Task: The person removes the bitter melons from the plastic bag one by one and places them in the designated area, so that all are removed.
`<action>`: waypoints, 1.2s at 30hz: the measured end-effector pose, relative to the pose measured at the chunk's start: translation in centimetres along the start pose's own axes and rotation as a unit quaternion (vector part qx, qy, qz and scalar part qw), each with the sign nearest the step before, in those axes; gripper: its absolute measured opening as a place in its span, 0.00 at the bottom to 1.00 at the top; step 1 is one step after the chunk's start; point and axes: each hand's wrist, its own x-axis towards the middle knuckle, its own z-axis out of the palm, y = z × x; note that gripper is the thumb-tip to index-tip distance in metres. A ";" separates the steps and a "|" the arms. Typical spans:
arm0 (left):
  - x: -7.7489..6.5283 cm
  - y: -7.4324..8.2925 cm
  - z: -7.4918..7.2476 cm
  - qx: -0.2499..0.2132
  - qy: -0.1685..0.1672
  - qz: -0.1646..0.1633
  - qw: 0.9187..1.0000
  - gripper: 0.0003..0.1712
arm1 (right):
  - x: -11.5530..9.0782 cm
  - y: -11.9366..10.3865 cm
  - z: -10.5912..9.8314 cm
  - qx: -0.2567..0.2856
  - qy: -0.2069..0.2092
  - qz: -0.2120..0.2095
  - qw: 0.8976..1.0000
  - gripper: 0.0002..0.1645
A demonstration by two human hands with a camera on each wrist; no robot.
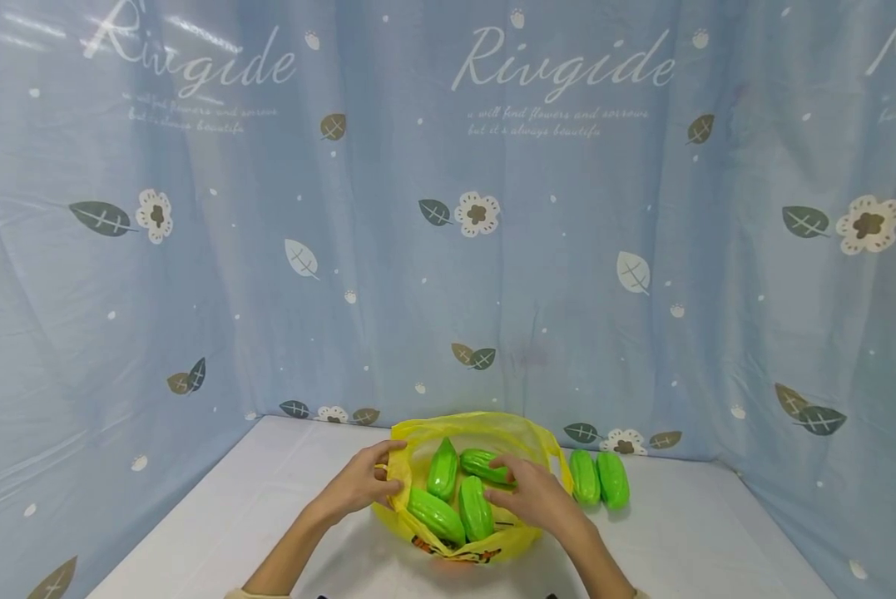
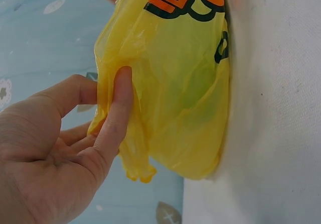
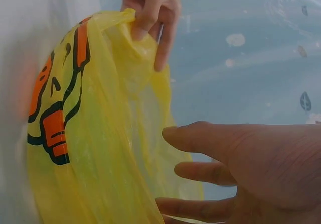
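A yellow plastic bag with an orange and black print lies with its mouth facing up. Several glossy green ridged oblong pieces, resembling fruit or vegetables, lie inside it. My left hand pinches the bag's left rim, thumb on one side of the film and fingers on the other, as the left wrist view shows. Over the right part of the mouth is my right hand, its fingertips beside the upper right green piece. In the right wrist view its fingers are spread with nothing seen between them.
Two more green pieces lie side by side on the white table, just right of the bag. A blue curtain with leaf and flower prints hangs behind the table and along both sides.
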 end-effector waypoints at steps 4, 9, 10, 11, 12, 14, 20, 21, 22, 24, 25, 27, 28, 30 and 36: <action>0.0 0.0 0.0 0.003 0.000 0.001 1.000 0.41 | 0.3 -0.1 0.0 -0.005 -0.008 0.014 1.000 0.28; 0.1 0.0 0.1 0.009 0.001 0.000 1.000 0.40 | 0.9 -0.2 0.0 -0.003 -0.030 0.021 0.999 0.29; 0.1 0.0 0.1 0.008 0.000 -0.001 1.000 0.40 | 1.0 -0.2 0.0 -0.004 -0.033 0.022 0.999 0.30; 0.1 0.0 0.1 0.008 0.000 -0.001 1.000 0.40 | 1.2 -0.3 0.0 -0.001 -0.036 0.024 0.999 0.30; 0.1 0.0 0.1 0.007 0.000 -0.001 1.000 0.40 | 1.3 -0.3 0.1 0.003 -0.040 0.029 0.999 0.31; 0.0 0.1 0.1 0.005 -0.001 -0.002 1.000 0.41 | 1.5 -0.4 0.2 0.010 -0.048 0.036 0.998 0.32; 0.1 0.0 0.0 0.007 -0.005 -0.001 1.000 0.41 | 2.1 -0.5 0.9 0.032 -0.062 0.049 0.996 0.34; 0.1 0.0 0.0 0.010 -0.006 -0.002 1.000 0.40 | 2.2 -0.5 1.1 0.034 -0.063 0.050 0.996 0.34; 0.1 0.0 0.0 0.011 -0.007 -0.002 1.000 0.40 | 2.3 -0.5 1.2 0.036 -0.063 0.053 0.996 0.34; 0.1 -0.1 0.0 0.013 -0.008 -0.003 1.000 0.40 | 2.6 -0.6 1.3 0.038 -0.066 0.059 0.995 0.35; 0.2 -0.1 0.0 0.016 -0.008 -0.003 1.000 0.40 | 2.7 -0.7 1.3 0.038 -0.069 0.062 0.995 0.35; 0.2 -0.1 0.0 0.018 -0.010 -0.001 1.000 0.40 | 3.0 -0.8 1.4 0.041 -0.073 0.067 0.994 0.35; 0.2 -0.1 0.0 0.016 -0.009 -0.001 1.000 0.40 | 3.2 -1.0 1.4 0.045 -0.077 0.069 0.994 0.36; 0.2 -0.2 0.0 0.014 -0.010 -0.001 1.000 0.40 | 3.5 -1.1 1.5 0.053 -0.086 0.074 0.992 0.36; 0.2 -0.2 0.0 0.012 -0.007 -0.001 1.000 0.40 | 4.2 -1.5 1.7 0.059 -0.112 0.096 0.987 0.37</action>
